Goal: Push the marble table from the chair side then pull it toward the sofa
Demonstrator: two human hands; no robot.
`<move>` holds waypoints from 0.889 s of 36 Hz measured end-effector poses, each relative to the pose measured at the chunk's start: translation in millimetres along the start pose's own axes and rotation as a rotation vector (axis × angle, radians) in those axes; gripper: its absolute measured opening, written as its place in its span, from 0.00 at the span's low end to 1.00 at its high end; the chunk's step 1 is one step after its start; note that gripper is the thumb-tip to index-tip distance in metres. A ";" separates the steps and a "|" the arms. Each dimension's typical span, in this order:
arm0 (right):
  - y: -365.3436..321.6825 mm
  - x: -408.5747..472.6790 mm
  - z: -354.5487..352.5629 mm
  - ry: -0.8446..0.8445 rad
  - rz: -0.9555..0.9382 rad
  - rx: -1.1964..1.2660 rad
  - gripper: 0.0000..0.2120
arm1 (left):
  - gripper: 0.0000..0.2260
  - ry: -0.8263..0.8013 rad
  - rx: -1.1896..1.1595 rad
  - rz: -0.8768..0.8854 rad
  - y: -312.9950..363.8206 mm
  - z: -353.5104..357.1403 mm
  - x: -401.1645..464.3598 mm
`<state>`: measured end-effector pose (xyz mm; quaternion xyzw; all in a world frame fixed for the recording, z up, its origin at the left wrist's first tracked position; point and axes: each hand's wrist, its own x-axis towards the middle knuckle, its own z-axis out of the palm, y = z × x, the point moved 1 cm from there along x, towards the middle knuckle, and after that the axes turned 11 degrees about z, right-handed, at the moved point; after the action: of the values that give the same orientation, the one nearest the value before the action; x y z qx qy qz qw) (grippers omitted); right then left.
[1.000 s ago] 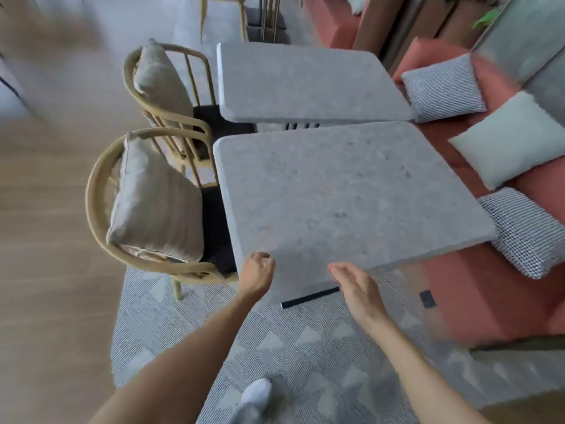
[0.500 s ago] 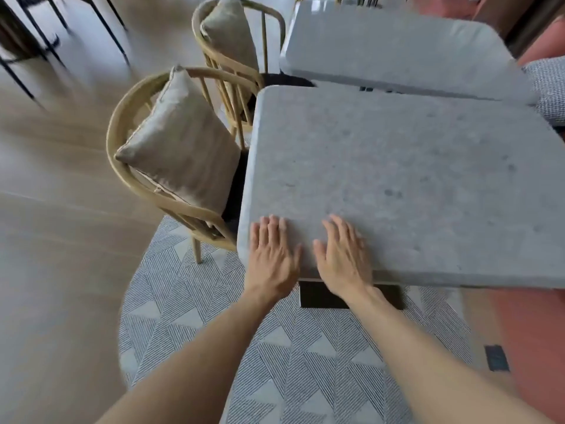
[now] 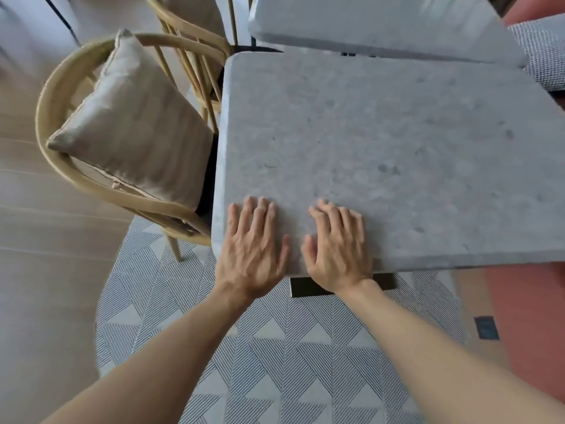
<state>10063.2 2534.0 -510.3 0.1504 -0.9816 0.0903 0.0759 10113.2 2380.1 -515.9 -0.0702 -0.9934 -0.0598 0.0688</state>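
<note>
we've got both palms flat on the marble table (image 3: 382, 154), at its near-left corner by the chair (image 3: 76, 166). left hand (image 3: 253, 249) sits closest to the chair-side edge, right hand (image 3: 336, 249) just beside it, twd the middle. fingers on both are straight & spread, pressing the top, not wrapped round anything; thumbs lie near the near edge. the top stretches away from our fingertips, fwd & to the right, w/ its right side reaching the sofa (image 3: 535, 316) and a checked cushion (image 3: 544, 56). a 2nd table (image 3: 382, 22) is just beyond the far edge. so the sofa is to our right: we reckon the load goes sideways, left hand leading. chair w/ beige cushion (image 3: 131, 127) is tucked against the left edge.
</note>
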 end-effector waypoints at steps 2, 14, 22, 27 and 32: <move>1.0 1.3 3.0 0.029 -0.009 -0.012 0.24 | 0.29 -0.002 0.007 0.008 -2.3 2.9 1.4; -0.9 2.6 2.4 0.039 -0.014 -0.021 0.23 | 0.28 0.003 -0.011 0.035 -4.8 -0.6 2.4; -7.3 13.9 6.2 0.026 0.002 -0.028 0.23 | 0.30 -0.011 0.004 0.054 -16.1 -2.2 12.5; -18.5 29.4 9.8 0.025 0.032 -0.032 0.23 | 0.30 0.014 -0.005 0.059 -32.9 -1.2 26.6; -28.1 44.5 13.1 0.024 0.046 -0.046 0.23 | 0.30 0.048 -0.013 0.072 -48.2 -0.2 40.5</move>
<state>10028.4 2492.5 -510.8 0.1248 -0.9856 0.0715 0.0889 10066.4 2338.1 -515.0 -0.1048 -0.9878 -0.0655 0.0943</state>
